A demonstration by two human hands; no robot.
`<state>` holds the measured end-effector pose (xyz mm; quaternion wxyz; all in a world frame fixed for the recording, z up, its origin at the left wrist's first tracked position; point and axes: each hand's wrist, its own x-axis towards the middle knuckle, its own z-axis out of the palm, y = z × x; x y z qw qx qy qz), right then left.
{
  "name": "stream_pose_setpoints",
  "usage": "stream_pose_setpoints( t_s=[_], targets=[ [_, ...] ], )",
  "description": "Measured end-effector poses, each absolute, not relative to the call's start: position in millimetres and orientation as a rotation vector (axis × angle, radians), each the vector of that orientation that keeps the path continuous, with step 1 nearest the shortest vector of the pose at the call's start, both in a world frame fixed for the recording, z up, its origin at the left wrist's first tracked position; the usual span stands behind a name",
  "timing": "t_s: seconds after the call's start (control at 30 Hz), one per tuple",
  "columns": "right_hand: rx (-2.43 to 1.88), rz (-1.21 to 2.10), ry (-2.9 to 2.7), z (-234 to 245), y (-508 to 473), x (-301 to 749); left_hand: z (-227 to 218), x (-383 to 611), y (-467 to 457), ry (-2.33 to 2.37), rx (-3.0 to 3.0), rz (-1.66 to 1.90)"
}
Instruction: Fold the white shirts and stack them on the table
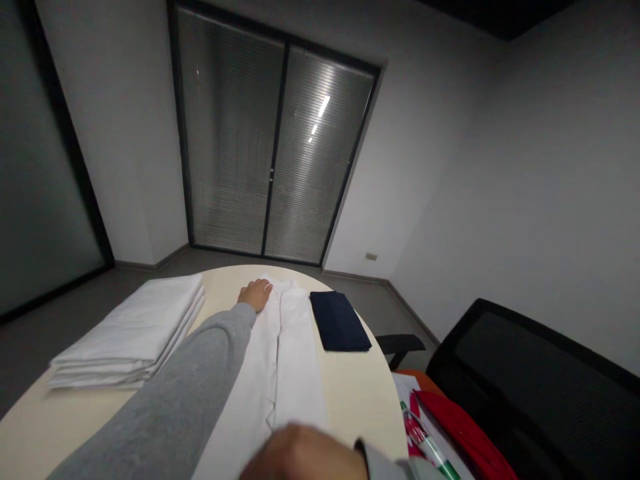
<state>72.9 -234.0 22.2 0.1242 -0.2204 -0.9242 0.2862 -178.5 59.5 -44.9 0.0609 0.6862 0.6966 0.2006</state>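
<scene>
While our left hand (pixel 256 295) rests on the upper end of the white cloth (pixel 299 363) at lower centre of the frame, our right hand (pixel 306 455) is blurred at bottom centre; we cannot tell whether either grip is closed. An uneven drag could wrinkle or skew the cloth. We can read no brand, label or writing.

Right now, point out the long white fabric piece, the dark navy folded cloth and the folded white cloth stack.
Long white fabric piece (pixel 300 353): head view, on its upper surface.
Dark navy folded cloth (pixel 341 323): head view, middle of its top face.
Folded white cloth stack (pixel 137 320): head view, middle of its top layer.
</scene>
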Motion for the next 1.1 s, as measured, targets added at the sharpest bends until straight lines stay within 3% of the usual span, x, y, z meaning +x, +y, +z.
stream_pose_setpoints(
  t_s=[0.2,0.37,0.67,1.1],
  targets=[
    [-1.330,0.553,-2.287,51,11,70,-38,-205,91,2.262,1.790,0.635],
    [-1.486,0.566,-2.178,22,128,60,-49,-215,111,2.184,1.723,0.574],
    [-1.417,0.763,-2.180,-47,181,71,-51,-219,119,2.114,1.656,0.708],
    [-1.481,0.404,-2.134,-53,175,70,-53,-207,110,2.195,1.686,0.932]
  ],
)
